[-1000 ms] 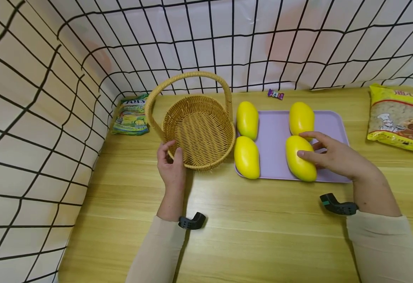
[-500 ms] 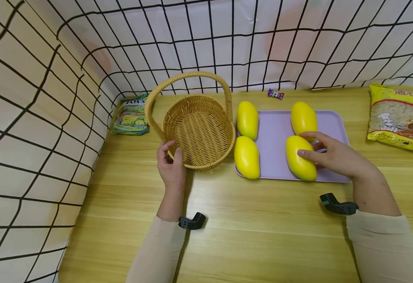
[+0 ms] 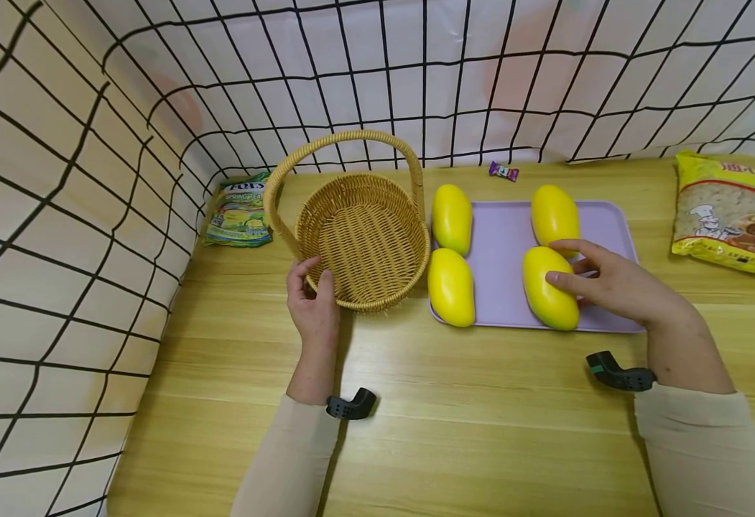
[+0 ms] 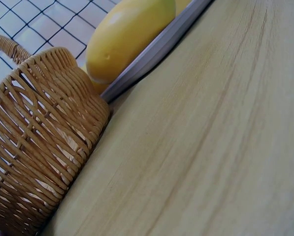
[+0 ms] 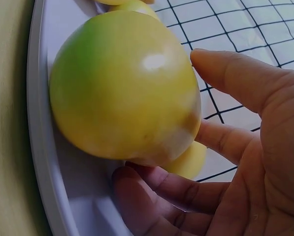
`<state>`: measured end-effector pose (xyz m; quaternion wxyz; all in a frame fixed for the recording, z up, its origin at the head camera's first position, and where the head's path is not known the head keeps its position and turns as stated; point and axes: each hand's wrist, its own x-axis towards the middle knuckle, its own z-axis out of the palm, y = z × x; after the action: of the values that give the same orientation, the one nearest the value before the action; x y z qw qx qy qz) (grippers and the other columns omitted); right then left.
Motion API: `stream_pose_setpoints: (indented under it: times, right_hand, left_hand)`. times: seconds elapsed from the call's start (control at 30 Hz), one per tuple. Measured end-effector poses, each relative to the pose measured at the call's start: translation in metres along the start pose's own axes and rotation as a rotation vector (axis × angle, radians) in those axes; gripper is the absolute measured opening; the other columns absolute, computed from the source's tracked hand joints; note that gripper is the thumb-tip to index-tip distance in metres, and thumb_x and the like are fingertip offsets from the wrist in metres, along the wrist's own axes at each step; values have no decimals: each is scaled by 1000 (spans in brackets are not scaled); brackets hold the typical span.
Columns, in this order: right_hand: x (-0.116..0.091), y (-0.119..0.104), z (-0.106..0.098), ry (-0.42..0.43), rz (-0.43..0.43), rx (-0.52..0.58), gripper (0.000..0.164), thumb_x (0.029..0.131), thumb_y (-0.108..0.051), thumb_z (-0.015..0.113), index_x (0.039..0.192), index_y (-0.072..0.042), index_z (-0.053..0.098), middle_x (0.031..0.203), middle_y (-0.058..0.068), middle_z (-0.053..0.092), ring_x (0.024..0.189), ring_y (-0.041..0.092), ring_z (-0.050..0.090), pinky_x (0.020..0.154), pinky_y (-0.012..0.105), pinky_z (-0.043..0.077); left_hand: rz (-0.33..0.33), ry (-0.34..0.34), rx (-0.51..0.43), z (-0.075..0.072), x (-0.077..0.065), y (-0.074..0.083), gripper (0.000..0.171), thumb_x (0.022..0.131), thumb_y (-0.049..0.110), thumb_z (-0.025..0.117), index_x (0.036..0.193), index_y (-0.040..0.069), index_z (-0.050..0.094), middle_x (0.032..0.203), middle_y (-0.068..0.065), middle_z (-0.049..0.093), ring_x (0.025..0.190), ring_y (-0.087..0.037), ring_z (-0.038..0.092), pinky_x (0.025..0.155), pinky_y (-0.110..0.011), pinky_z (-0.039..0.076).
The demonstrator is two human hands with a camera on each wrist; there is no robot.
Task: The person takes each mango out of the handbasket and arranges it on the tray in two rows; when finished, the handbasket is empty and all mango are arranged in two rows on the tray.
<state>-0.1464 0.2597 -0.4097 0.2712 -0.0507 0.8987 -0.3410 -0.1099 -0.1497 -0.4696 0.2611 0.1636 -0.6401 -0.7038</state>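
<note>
My right hand (image 3: 606, 283) has its thumb and fingers around the front right mango (image 3: 548, 291), which lies on the lilac tray (image 3: 500, 287). In the right wrist view this mango shows a greenish end; the thumb is at one side and curled fingers (image 5: 137, 196) reach beneath it. Behind it lies another mango (image 3: 554, 215), close to the index finger. Two more mangoes, one at the back (image 3: 452, 219) and one in front (image 3: 451, 287), line the tray's left edge. My left hand (image 3: 314, 305) holds the front left rim of a wicker basket (image 3: 371, 251), which has nothing inside.
A green snack packet (image 3: 241, 212) lies left of the basket. Behind the tray is a small purple wrapped sweet (image 3: 503, 172). A yellow food bag (image 3: 733, 215) lies at the far right. Black-gridded white cloth walls (image 3: 377, 79) stand behind and to the left of the wooden table (image 3: 468, 416).
Over the last second the back right mango has shifted slightly to the right. Both hands, the basket and the other mangoes stay nearly still.
</note>
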Motion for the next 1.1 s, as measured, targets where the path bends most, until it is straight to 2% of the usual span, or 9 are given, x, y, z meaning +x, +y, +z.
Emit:
stream_pose_setpoints:
  times: [0.33,0.63,0.87,1.1]
  right_hand:
    - [-4,0,-1,5,-29,13,76,99,-56,56,160,-19,30,140,26,47,104,29,63,79,30,54]
    - [-6,0,-5,1,-15,-1,77,99,-57,56,160,-20,28,142,26,50,102,27,66,80,31,54]
    - [-13,-4,-12,28,46,-50,85,97,-65,52,163,-21,21,147,27,47,115,38,60,85,44,53]
    - [-21,-15,-12,117,40,-54,85,98,-64,51,165,-25,16,153,25,43,134,47,44,94,62,46]
  left_hand:
    - [-5,-5,5,-1,1,-1,35,91,6,62,122,-11,57,155,-13,44,155,-25,25,128,-43,22]
    - [-12,-12,9,-2,1,-2,36,92,6,61,123,-11,57,154,-10,45,155,-23,25,128,-41,22]
    - [-10,-7,-15,-1,2,-4,35,92,6,61,122,-11,57,152,-11,46,154,-22,25,128,-40,19]
    - [-13,1,9,-3,3,-1,35,92,5,61,123,-11,57,158,-12,41,154,-25,28,127,-43,24]
